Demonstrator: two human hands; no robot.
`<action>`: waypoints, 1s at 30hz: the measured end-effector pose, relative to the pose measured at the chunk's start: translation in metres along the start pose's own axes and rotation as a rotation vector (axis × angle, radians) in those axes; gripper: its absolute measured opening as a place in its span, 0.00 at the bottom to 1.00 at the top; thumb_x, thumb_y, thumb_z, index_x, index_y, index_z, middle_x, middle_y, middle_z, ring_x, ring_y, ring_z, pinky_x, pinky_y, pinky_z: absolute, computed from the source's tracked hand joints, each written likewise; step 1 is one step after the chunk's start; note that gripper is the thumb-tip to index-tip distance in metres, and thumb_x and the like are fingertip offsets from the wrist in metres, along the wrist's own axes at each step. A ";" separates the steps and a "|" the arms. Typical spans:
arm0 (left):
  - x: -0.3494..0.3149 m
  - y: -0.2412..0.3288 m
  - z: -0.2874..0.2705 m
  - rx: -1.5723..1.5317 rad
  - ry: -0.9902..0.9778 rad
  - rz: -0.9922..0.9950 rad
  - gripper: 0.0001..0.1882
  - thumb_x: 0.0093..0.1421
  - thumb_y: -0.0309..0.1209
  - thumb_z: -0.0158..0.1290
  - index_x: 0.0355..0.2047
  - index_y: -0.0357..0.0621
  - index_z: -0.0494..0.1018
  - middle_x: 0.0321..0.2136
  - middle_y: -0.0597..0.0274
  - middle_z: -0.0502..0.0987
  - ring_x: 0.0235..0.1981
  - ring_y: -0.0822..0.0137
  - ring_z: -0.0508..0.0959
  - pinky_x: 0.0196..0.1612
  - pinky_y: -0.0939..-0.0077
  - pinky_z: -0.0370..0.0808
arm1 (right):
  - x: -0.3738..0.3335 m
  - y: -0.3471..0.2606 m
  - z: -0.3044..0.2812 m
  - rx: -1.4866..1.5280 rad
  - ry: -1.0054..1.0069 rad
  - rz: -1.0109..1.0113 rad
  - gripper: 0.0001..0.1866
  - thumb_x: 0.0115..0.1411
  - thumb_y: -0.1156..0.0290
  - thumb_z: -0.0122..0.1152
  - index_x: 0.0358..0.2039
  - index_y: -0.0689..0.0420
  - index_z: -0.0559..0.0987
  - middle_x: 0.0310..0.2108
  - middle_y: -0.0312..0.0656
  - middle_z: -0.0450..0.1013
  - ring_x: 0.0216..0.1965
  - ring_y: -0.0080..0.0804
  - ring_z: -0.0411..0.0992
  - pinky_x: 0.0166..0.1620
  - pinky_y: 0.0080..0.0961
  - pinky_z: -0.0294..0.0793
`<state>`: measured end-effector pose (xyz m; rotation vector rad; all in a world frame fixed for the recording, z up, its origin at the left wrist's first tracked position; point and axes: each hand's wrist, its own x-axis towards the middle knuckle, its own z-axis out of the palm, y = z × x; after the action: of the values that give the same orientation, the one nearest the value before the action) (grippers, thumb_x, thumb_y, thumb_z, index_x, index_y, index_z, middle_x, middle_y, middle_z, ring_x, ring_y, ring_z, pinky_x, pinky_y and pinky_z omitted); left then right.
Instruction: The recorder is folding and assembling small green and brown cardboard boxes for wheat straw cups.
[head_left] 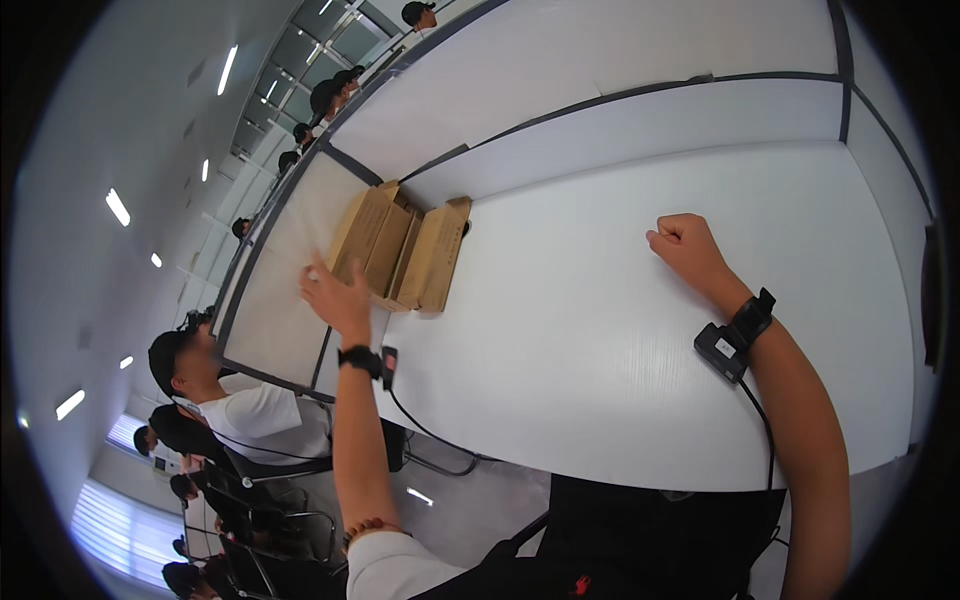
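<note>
My left hand [338,298] is raised with its fingers apart, at the near end of several brown cardboard boxes [432,258] that stand side by side on the left of the white table [560,340]. Nothing shows in that hand, and I cannot tell whether a fingertip touches the nearest box. On the right, my right hand [690,248] is closed in a fist over the table, and no object shows in it. Each wrist wears a black strap with a small device [722,350] and a cable.
White partition panels [640,125] with dark grey edging close off the back and sides of the table. To the left, beyond the side panel [290,260], sits a person in a white shirt [265,420]. A cable [425,430] hangs from my left wrist past the table's near edge.
</note>
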<state>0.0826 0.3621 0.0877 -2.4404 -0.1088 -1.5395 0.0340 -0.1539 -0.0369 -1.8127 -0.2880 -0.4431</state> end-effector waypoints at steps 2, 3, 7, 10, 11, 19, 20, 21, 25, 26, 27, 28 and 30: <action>-0.021 0.023 0.004 -0.128 -0.104 0.132 0.38 0.56 0.48 0.63 0.62 0.40 0.65 0.57 0.39 0.65 0.54 0.37 0.67 0.57 0.45 0.67 | -0.001 0.002 -0.004 0.009 0.011 0.025 0.23 0.56 0.74 0.60 0.18 0.59 0.53 0.15 0.38 0.46 0.21 0.26 0.45 0.24 0.31 0.49; -0.030 0.051 -0.007 -0.236 -0.257 0.129 0.38 0.56 0.47 0.64 0.61 0.38 0.65 0.56 0.38 0.66 0.54 0.37 0.67 0.58 0.45 0.66 | 0.001 0.006 -0.009 -0.020 0.017 0.023 0.23 0.56 0.74 0.60 0.18 0.59 0.53 0.15 0.38 0.46 0.21 0.26 0.44 0.24 0.31 0.49; -0.095 0.065 0.006 -0.444 -0.515 -0.117 0.36 0.55 0.41 0.65 0.58 0.36 0.65 0.55 0.41 0.67 0.51 0.44 0.71 0.55 0.52 0.70 | 0.000 -0.003 -0.003 0.015 0.028 0.023 0.23 0.56 0.73 0.60 0.18 0.61 0.54 0.15 0.38 0.46 0.21 0.27 0.45 0.24 0.32 0.50; -0.094 0.055 0.017 -0.601 -0.517 -0.246 0.33 0.56 0.36 0.64 0.57 0.36 0.65 0.53 0.43 0.68 0.48 0.50 0.73 0.51 0.57 0.73 | 0.001 -0.002 -0.002 0.018 0.039 0.007 0.23 0.56 0.74 0.60 0.18 0.60 0.54 0.15 0.38 0.47 0.21 0.27 0.45 0.24 0.32 0.50; -0.088 0.055 0.017 -0.610 -0.485 -0.219 0.31 0.56 0.33 0.63 0.57 0.36 0.65 0.51 0.44 0.69 0.45 0.53 0.75 0.49 0.60 0.74 | 0.000 -0.003 -0.004 0.013 0.057 -0.017 0.23 0.57 0.74 0.60 0.18 0.60 0.54 0.15 0.38 0.47 0.21 0.26 0.45 0.24 0.31 0.51; -0.040 0.019 -0.010 -0.931 -0.326 -0.286 0.25 0.64 0.28 0.58 0.59 0.44 0.61 0.47 0.59 0.70 0.43 0.72 0.72 0.41 0.80 0.71 | -0.001 0.004 0.003 0.045 0.071 -0.013 0.23 0.56 0.73 0.60 0.19 0.59 0.52 0.16 0.38 0.44 0.22 0.27 0.44 0.25 0.33 0.50; -0.027 0.014 -0.017 -0.925 -0.326 -0.289 0.25 0.64 0.28 0.58 0.59 0.44 0.61 0.47 0.59 0.70 0.43 0.72 0.72 0.41 0.80 0.71 | -0.001 -0.002 0.004 0.036 0.047 0.010 0.23 0.56 0.73 0.60 0.19 0.59 0.52 0.17 0.39 0.44 0.22 0.28 0.44 0.25 0.33 0.50; -0.011 0.018 -0.024 -0.955 -0.222 -0.344 0.25 0.64 0.28 0.58 0.59 0.43 0.61 0.48 0.59 0.70 0.45 0.71 0.72 0.44 0.78 0.71 | -0.002 -0.001 0.001 0.033 0.053 0.012 0.23 0.56 0.73 0.60 0.19 0.59 0.52 0.17 0.39 0.44 0.22 0.28 0.44 0.25 0.33 0.50; 0.037 0.014 -0.051 -1.055 0.059 -0.422 0.26 0.64 0.29 0.59 0.59 0.41 0.61 0.50 0.59 0.69 0.47 0.66 0.71 0.51 0.73 0.70 | -0.003 -0.001 -0.003 0.033 0.066 -0.003 0.23 0.56 0.73 0.59 0.19 0.59 0.52 0.17 0.38 0.44 0.22 0.27 0.44 0.25 0.32 0.50; 0.043 0.010 -0.053 -1.056 0.060 -0.423 0.26 0.64 0.29 0.59 0.59 0.41 0.61 0.50 0.59 0.69 0.47 0.66 0.71 0.51 0.73 0.70 | -0.004 0.000 -0.001 0.035 0.065 0.012 0.23 0.57 0.73 0.59 0.20 0.59 0.52 0.16 0.38 0.44 0.22 0.27 0.44 0.25 0.32 0.50; 0.052 0.006 -0.055 -1.035 0.167 -0.390 0.25 0.64 0.28 0.59 0.58 0.40 0.63 0.51 0.57 0.68 0.49 0.65 0.70 0.52 0.71 0.70 | -0.004 0.000 -0.002 0.035 0.068 0.027 0.23 0.57 0.73 0.59 0.20 0.59 0.52 0.16 0.38 0.44 0.22 0.27 0.44 0.25 0.32 0.50; 0.062 0.000 -0.058 -1.013 0.273 -0.358 0.24 0.63 0.27 0.60 0.57 0.39 0.65 0.52 0.55 0.67 0.50 0.63 0.69 0.53 0.70 0.69 | -0.002 0.002 -0.003 0.036 0.058 0.024 0.23 0.57 0.73 0.60 0.20 0.59 0.52 0.16 0.37 0.45 0.22 0.26 0.44 0.25 0.31 0.50; 0.086 -0.019 -0.075 -0.545 0.325 -0.199 0.25 0.61 0.25 0.61 0.57 0.39 0.67 0.52 0.51 0.67 0.53 0.58 0.69 0.54 0.65 0.70 | -0.001 0.004 -0.002 0.039 0.051 0.031 0.23 0.57 0.73 0.60 0.19 0.58 0.52 0.16 0.37 0.45 0.22 0.25 0.44 0.24 0.31 0.50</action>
<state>0.0502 0.3557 0.1985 -2.5706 0.1556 -2.2849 0.0346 -0.1571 -0.0405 -1.7628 -0.2318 -0.4580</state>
